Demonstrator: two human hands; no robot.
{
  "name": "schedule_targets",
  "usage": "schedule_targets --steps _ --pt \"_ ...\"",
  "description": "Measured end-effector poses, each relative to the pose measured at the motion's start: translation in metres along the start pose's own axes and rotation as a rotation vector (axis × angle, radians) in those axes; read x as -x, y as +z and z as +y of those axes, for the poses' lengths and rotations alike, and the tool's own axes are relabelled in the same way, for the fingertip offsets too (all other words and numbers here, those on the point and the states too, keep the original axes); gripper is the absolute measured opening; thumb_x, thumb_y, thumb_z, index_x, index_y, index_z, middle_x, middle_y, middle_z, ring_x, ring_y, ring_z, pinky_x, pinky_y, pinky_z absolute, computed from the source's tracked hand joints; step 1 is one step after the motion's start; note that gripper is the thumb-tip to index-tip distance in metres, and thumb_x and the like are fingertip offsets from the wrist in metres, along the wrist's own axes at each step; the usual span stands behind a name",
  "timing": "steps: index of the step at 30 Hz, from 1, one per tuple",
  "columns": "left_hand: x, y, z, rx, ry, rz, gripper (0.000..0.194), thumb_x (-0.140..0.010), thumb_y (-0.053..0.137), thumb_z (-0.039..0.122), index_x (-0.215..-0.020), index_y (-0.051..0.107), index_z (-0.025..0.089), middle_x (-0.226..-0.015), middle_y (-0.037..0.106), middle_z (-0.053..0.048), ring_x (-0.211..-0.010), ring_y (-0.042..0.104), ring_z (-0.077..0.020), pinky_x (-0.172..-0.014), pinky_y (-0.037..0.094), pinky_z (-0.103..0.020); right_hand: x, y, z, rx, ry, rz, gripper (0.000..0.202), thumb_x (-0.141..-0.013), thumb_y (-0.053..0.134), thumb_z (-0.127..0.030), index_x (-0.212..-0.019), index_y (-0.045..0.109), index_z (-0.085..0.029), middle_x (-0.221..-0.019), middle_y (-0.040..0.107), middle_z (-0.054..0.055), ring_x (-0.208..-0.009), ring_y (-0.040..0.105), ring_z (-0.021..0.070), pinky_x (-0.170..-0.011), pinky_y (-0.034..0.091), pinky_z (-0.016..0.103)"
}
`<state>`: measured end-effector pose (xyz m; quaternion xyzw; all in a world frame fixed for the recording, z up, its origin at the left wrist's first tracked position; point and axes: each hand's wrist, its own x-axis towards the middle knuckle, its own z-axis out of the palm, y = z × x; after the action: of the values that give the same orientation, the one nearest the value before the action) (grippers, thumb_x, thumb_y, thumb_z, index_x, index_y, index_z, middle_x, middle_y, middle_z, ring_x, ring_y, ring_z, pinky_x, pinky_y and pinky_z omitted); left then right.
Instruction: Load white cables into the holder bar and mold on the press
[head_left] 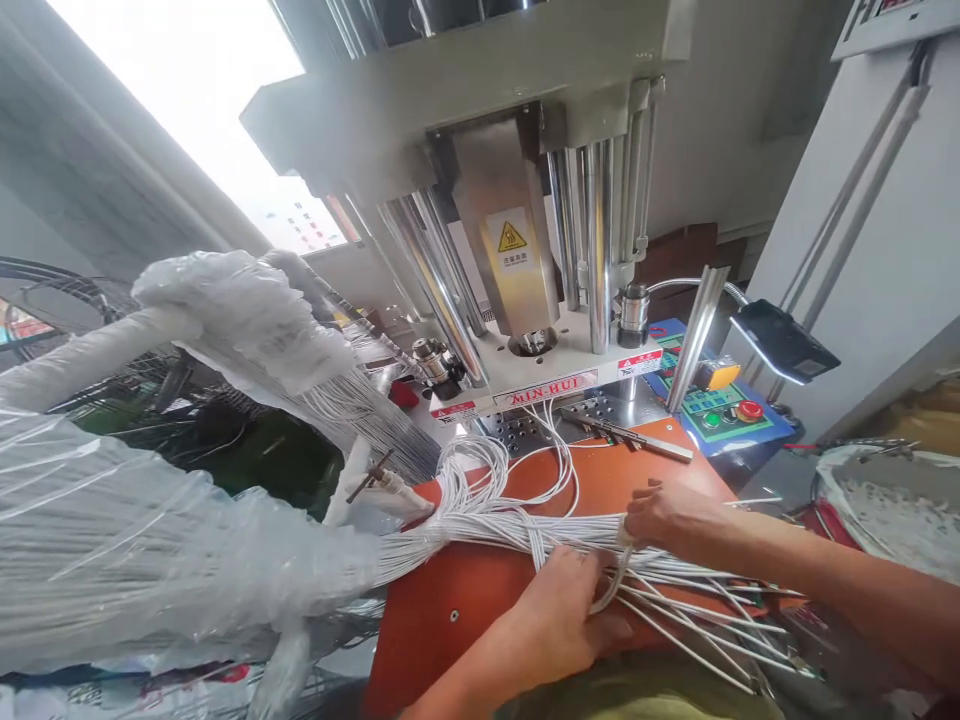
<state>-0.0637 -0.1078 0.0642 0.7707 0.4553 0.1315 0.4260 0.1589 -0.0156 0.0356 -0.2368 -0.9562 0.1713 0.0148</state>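
A bundle of thin white cables (495, 526) runs across the orange tabletop (420, 630), its loose ends fanned out at the right. My left hand (559, 612) is closed at the near side of the bundle, with fingertips partly hidden among the cables. Just beyond it, my right hand (664, 515) has its fingers pinched on a pale strand (619, 575). This strand curves down from the right fingers to the left hand, around the near side of the bundle. Several cables loop up from the bundle toward the press (546, 390).
Behind the table stands the press with steel columns. A metal bar (645, 440) lies at its foot. To the right are a blue control panel (727, 415), a lamp (787, 340) and a bag of pale pieces (892, 515). Plastic-wrapped cables (187, 560) fill the left.
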Motion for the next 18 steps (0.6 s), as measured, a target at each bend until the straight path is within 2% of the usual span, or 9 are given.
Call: schedule_targets --steps 2,5,7,9,11,12,15,18 --pt "-0.009 0.011 0.004 0.296 -0.037 -0.017 0.034 -0.079 0.069 0.038 -0.105 0.061 0.018 -0.088 0.067 -0.002 -0.075 0.056 -0.0163 -0.067 0.043 -0.026 -0.011 0.01 -0.015 0.071 -0.024 -0.003 0.021 -0.095 0.047 -0.023 -0.082 0.062 -0.018 -0.079 0.067 0.006 -0.074 0.059 0.0193 -0.07 0.04 0.033" --pt "-0.03 0.033 -0.004 0.67 -0.261 0.089 0.042 -0.083 0.058 0.052 -0.102 0.057 0.014 -0.065 0.057 0.002 -0.051 0.047 -0.0101 -0.049 0.037 -0.023 -0.01 -0.002 -0.023 0.005 -0.011 0.042 0.016 -0.092 0.051 -0.02 -0.099 0.064 -0.016 -0.095 0.068 0.01 -0.088 0.062 0.0228 -0.078 0.046 0.035" --pt "-0.039 0.044 -0.015 0.809 -0.332 0.14 0.047 -0.082 0.056 0.057 -0.099 0.057 0.014 -0.06 0.051 0.004 -0.044 0.039 -0.0071 -0.042 0.031 -0.021 0.002 -0.019 -0.014 -0.143 -0.034 0.155 0.031 -0.092 0.049 -0.019 -0.121 0.059 -0.02 -0.117 0.065 0.012 -0.108 0.059 0.0231 -0.092 0.046 0.037" --pt "-0.042 0.048 -0.022 0.877 -0.332 0.149 0.047 -0.079 0.059 0.058 -0.096 0.059 0.014 -0.059 0.051 0.004 -0.042 0.036 -0.006 -0.039 0.027 -0.019 0.014 -0.033 0.005 -0.244 -0.003 0.357 0.043 -0.096 0.041 -0.022 -0.138 0.049 -0.027 -0.132 0.058 0.01 -0.12 0.054 0.0228 -0.102 0.043 0.04" --pt "-0.041 0.046 -0.022 0.929 -0.324 0.143 0.047 -0.076 0.063 0.059 -0.094 0.059 0.015 -0.059 0.051 0.005 -0.041 0.036 -0.0058 -0.036 0.026 -0.019 0.022 -0.039 0.023 -0.343 0.093 0.504 0.045 -0.099 0.037 -0.031 -0.144 0.043 -0.03 -0.14 0.054 0.008 -0.127 0.049 0.024 -0.108 0.039 0.044" --pt "-0.041 0.044 -0.02 0.953 -0.324 0.14 0.048 -0.075 0.064 0.059 -0.092 0.059 0.015 -0.058 0.051 0.005 -0.04 0.036 -0.0057 -0.036 0.025 -0.019 0.025 -0.038 0.029 -0.416 0.141 0.521 0.046 -0.1 0.036 -0.037 -0.145 0.043 -0.03 -0.143 0.051 0.007 -0.13 0.047 0.0248 -0.11 0.037 0.044" --pt "-0.044 0.038 -0.012 0.985 -0.331 0.127 0.05 -0.072 0.067 0.061 -0.088 0.058 0.015 -0.055 0.051 0.005 -0.038 0.037 -0.0052 -0.035 0.026 -0.019 0.026 -0.026 0.029 -0.641 0.223 0.387 0.052 -0.1 0.034 -0.049 -0.144 0.046 -0.025 -0.15 0.044 0.006 -0.139 0.037 0.0261 -0.116 0.03 0.041" --pt "-0.055 0.038 -0.005 1.036 -0.326 0.118 0.052 -0.07 0.071 0.061 -0.088 0.055 0.015 -0.056 0.052 0.005 -0.038 0.039 -0.0055 -0.036 0.029 -0.02 0.022 -0.011 0.008 -0.747 0.234 0.254 0.059 -0.098 0.034 -0.055 -0.146 0.044 -0.023 -0.153 0.04 0.007 -0.142 0.033 0.0275 -0.118 0.027 0.04"
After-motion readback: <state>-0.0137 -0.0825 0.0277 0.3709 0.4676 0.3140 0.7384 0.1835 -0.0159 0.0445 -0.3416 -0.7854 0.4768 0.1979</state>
